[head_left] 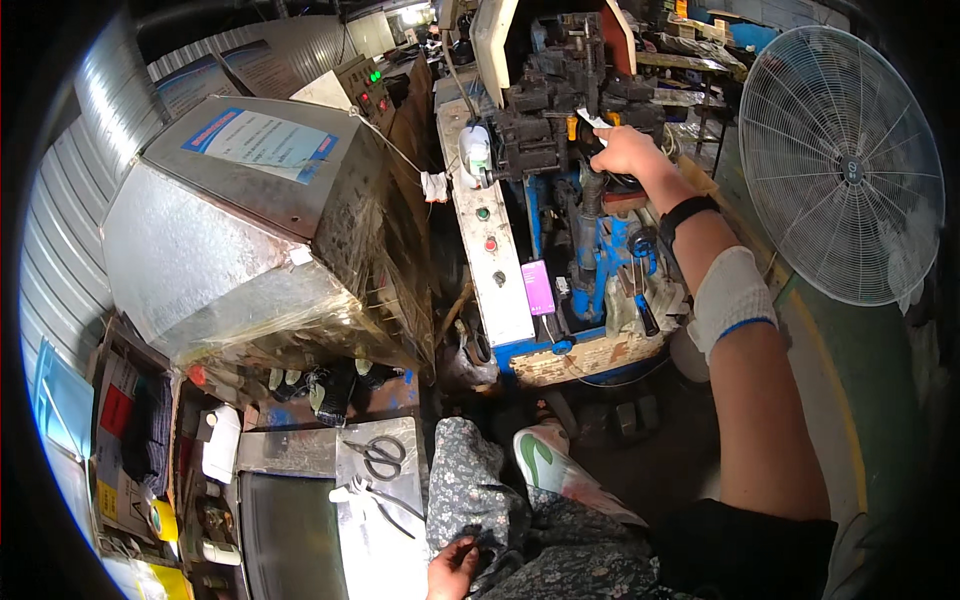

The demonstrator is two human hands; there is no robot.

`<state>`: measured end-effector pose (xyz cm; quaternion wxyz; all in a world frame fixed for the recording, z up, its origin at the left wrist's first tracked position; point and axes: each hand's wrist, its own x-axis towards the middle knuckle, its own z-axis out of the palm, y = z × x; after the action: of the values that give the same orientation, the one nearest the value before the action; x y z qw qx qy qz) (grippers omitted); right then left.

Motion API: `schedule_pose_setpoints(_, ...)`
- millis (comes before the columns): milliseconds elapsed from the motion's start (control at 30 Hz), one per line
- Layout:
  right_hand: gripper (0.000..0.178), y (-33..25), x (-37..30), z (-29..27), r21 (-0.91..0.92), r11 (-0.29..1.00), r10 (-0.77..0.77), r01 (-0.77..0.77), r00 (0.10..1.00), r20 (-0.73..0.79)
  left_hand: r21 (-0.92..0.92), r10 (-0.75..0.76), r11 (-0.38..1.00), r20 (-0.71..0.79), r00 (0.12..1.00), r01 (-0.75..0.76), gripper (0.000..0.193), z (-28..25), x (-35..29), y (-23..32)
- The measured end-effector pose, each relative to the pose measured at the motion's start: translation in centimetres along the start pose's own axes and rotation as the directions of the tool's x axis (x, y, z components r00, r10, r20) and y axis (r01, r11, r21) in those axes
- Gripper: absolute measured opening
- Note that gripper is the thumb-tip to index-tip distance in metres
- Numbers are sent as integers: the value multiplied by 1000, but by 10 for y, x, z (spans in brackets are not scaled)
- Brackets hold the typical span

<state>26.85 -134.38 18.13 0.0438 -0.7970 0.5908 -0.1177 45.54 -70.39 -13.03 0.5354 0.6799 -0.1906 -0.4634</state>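
Observation:
My right hand (632, 154) reaches forward to the dark, greasy head of a machine (545, 125). Its fingers are bent together beside a small white piece (594, 119) and a yellow-orange part (572, 128). What they grip is hidden. A dark band circles that wrist, and a white knitted cuff (735, 292) covers part of the forearm. Down by my lap, my left hand (454, 572) is curled near the flowered cloth (468, 480) over my legs; anything in its fingers is too small to make out. Black-handled scissors (380, 458) and pliers (385, 508) lie left of my knee.
A white panel with buttons (490, 245) runs along the machine's left side, with a white bottle (476, 150) on it. A purple box (538, 288) sits lower down. At right stands a large fan (850, 165). A metal hood (215, 230) fills the left.

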Motion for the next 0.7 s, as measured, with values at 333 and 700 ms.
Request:
schedule_pose_setpoints(333, 88, 3, 19, -2, 24, 999, -36, 35, 998, 51, 72, 42, 996, 28, 999, -44, 31, 15, -12, 13)
schedule_pose_setpoints(700, 87, 1, 19, -2, -8, 1000, -11, 12, 997, 77, 24, 31, 999, 80, 996, -33, 29, 15, -16, 14)
